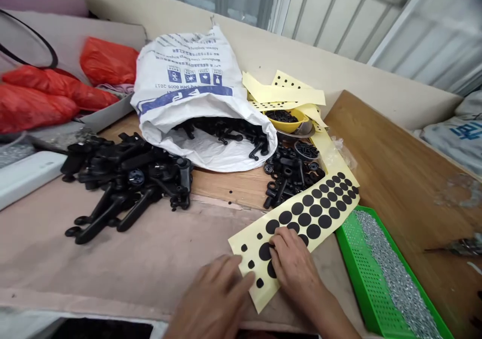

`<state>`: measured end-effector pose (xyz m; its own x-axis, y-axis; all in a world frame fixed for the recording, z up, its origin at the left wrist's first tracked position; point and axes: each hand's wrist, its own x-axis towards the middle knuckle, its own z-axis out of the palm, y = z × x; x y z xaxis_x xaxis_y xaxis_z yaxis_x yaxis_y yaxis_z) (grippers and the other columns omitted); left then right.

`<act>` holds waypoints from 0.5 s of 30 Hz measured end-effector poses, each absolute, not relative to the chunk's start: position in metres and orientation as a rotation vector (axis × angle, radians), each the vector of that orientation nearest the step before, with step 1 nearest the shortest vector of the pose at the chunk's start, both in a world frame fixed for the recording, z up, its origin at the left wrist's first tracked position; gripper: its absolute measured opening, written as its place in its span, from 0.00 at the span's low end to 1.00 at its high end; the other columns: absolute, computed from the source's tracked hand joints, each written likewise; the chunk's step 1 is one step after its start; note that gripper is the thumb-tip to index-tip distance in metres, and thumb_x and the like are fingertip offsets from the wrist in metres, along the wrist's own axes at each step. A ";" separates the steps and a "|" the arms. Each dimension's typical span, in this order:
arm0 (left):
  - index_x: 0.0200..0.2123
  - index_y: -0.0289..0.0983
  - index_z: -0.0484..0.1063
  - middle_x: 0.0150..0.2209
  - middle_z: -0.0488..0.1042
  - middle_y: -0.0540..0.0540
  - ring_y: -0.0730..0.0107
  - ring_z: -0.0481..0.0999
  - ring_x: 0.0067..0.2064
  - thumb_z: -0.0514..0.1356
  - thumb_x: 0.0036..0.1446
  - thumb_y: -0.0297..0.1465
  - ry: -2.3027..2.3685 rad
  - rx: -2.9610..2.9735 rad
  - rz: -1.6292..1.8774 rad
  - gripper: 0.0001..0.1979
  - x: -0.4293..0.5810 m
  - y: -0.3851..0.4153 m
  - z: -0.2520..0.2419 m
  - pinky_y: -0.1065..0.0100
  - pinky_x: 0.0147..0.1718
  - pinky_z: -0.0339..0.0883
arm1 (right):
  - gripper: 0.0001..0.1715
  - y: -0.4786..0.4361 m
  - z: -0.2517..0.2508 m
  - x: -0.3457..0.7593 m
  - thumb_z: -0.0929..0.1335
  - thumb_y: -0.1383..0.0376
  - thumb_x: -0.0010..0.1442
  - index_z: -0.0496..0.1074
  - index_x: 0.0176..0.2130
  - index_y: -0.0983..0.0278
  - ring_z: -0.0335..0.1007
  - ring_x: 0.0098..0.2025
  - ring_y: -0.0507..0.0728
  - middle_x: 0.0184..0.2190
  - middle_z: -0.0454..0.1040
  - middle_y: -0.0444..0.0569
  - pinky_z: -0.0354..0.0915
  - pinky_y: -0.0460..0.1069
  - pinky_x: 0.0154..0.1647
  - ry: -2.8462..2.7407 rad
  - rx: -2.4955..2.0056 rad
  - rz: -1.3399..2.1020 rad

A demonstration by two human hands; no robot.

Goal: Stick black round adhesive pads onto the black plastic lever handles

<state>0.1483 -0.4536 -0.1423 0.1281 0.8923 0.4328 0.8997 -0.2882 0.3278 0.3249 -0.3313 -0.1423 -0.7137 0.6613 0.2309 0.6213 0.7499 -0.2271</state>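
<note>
A pale yellow backing sheet [244, 236] with rows of black round stickers [285, 217] lies slanted on the table. My right hand [295, 266] is over its near part, fingertips pinched together at the edge of one round black sticker [265, 251]. At the sheet's left corner is my left hand [216, 294], slightly blurred, with thumb and forefinger apart at the sheet's edge. Several smaller black dots [251, 264] show on the sheet beside the left fingers. The palm sides of both hands are hidden.
Black plastic arm-like parts [124, 178] are heaped at left. A white woven sack [188, 63] opens toward me with more inside. Small black parts [288, 173] lie behind the sheet, near a yellow bowl [288, 125]. A green basket [371, 273] of small metal pieces stands right.
</note>
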 end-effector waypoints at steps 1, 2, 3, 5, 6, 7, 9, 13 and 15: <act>0.45 0.47 0.69 0.47 0.72 0.47 0.60 0.70 0.45 0.54 0.56 0.30 -1.910 -2.413 -0.745 0.13 0.159 -0.440 -0.142 0.62 0.39 0.66 | 0.11 -0.332 -0.143 0.325 0.58 0.76 0.58 0.66 0.35 0.64 0.60 0.37 0.59 0.36 0.66 0.52 0.61 0.53 0.38 -2.644 -1.001 0.201; 0.45 0.46 0.69 0.47 0.72 0.46 0.59 0.71 0.44 0.56 0.55 0.30 -1.923 -2.422 -0.659 0.13 0.169 -0.427 -0.143 0.61 0.37 0.66 | 0.11 -0.333 -0.142 0.325 0.58 0.75 0.58 0.65 0.35 0.64 0.60 0.37 0.58 0.35 0.66 0.52 0.61 0.53 0.38 -2.634 -1.003 0.213; 0.44 0.45 0.69 0.46 0.72 0.45 0.58 0.71 0.43 0.56 0.55 0.30 -1.924 -2.425 -0.592 0.13 0.176 -0.417 -0.144 0.60 0.36 0.65 | 0.10 -0.333 -0.141 0.325 0.58 0.75 0.58 0.65 0.34 0.64 0.60 0.36 0.58 0.35 0.66 0.51 0.61 0.53 0.37 -2.623 -1.004 0.231; 0.43 0.43 0.70 0.46 0.73 0.45 0.58 0.70 0.43 0.57 0.55 0.30 -1.939 -2.395 -0.524 0.11 0.185 -0.404 -0.149 0.60 0.36 0.63 | 0.09 -0.333 -0.137 0.327 0.59 0.74 0.59 0.64 0.33 0.63 0.61 0.36 0.57 0.34 0.65 0.50 0.62 0.52 0.37 -2.609 -0.996 0.307; 0.42 0.43 0.70 0.46 0.73 0.45 0.59 0.70 0.43 0.57 0.55 0.30 -1.942 -2.382 -0.519 0.10 0.187 -0.401 -0.152 0.60 0.36 0.62 | 0.09 -0.332 -0.136 0.328 0.58 0.75 0.59 0.63 0.33 0.63 0.61 0.36 0.57 0.34 0.66 0.50 0.62 0.52 0.37 -2.604 -0.987 0.356; 0.42 0.43 0.70 0.46 0.73 0.46 0.60 0.70 0.43 0.57 0.55 0.30 -1.948 -2.369 -0.522 0.10 0.187 -0.400 -0.155 0.60 0.37 0.61 | 0.09 -0.332 -0.135 0.329 0.58 0.75 0.59 0.63 0.33 0.63 0.62 0.36 0.57 0.34 0.66 0.49 0.63 0.52 0.38 -2.598 -0.978 0.393; 0.42 0.43 0.69 0.46 0.73 0.46 0.61 0.69 0.43 0.58 0.55 0.31 -1.941 -2.335 -0.549 0.10 0.186 -0.402 -0.161 0.60 0.38 0.59 | 0.10 -0.332 -0.135 0.329 0.58 0.75 0.59 0.63 0.34 0.63 0.63 0.37 0.57 0.35 0.66 0.50 0.64 0.52 0.39 -2.591 -0.968 0.405; 0.43 0.41 0.69 0.43 0.75 0.48 0.62 0.69 0.42 0.58 0.54 0.37 -1.805 -2.213 -0.661 0.13 0.182 -0.406 -0.171 0.61 0.38 0.56 | 0.11 -0.330 -0.143 0.328 0.58 0.75 0.57 0.64 0.37 0.63 0.67 0.39 0.60 0.37 0.70 0.53 0.66 0.54 0.38 -2.564 -0.886 0.145; 0.40 0.42 0.70 0.40 0.76 0.50 0.65 0.69 0.39 0.57 0.55 0.39 -1.684 -2.117 -0.740 0.11 0.181 -0.404 -0.177 0.62 0.35 0.56 | 0.12 -0.325 -0.150 0.331 0.58 0.75 0.56 0.65 0.37 0.63 0.70 0.38 0.60 0.37 0.72 0.54 0.68 0.53 0.38 -2.535 -0.761 -0.026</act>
<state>0.1815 -0.4038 -0.1773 0.1640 0.7938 0.5856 0.9682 -0.2431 0.0584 0.3306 -0.3252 -0.1504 -0.7246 0.5131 0.4601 0.5223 0.8444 -0.1190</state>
